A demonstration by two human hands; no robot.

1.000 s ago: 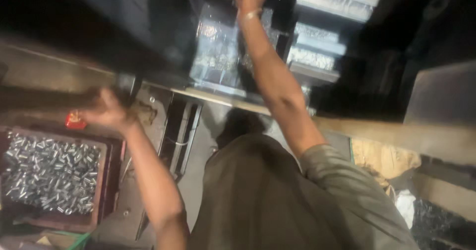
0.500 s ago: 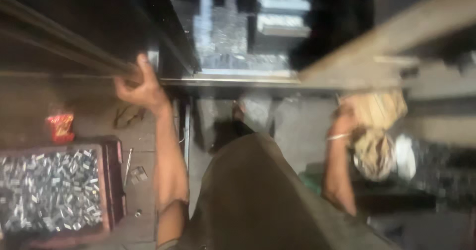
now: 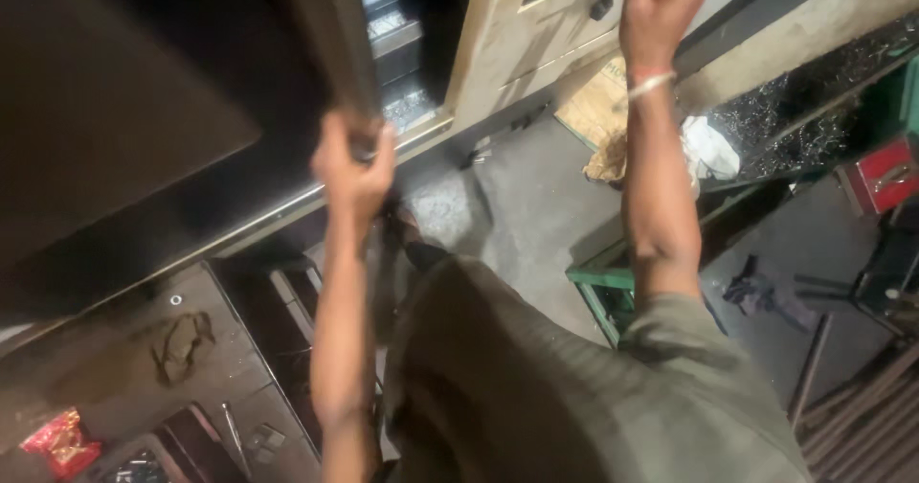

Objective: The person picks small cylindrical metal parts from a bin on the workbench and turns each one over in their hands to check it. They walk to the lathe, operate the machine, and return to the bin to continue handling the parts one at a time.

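- Left hand (image 3: 352,162): fingers wrapped tight round a dark door edge (image 3: 330,43).
- Right hand (image 3: 659,2): fist closed on something at the pale panel (image 3: 507,33), right of that edge; object hidden.
- Red packet (image 3: 59,440): well below-left.

- My left grip (image 3: 352,162) is closed on the dark bar (image 3: 330,38); the dark panel (image 3: 115,100) walls off everything left of it.
- My right grip (image 3: 661,4) is up against the pale door (image 3: 522,33).
- Between both arms, bare concrete floor (image 3: 536,224) leaves open passage.
- Green frame (image 3: 598,282) and the red box (image 3: 881,177) crowd the right.
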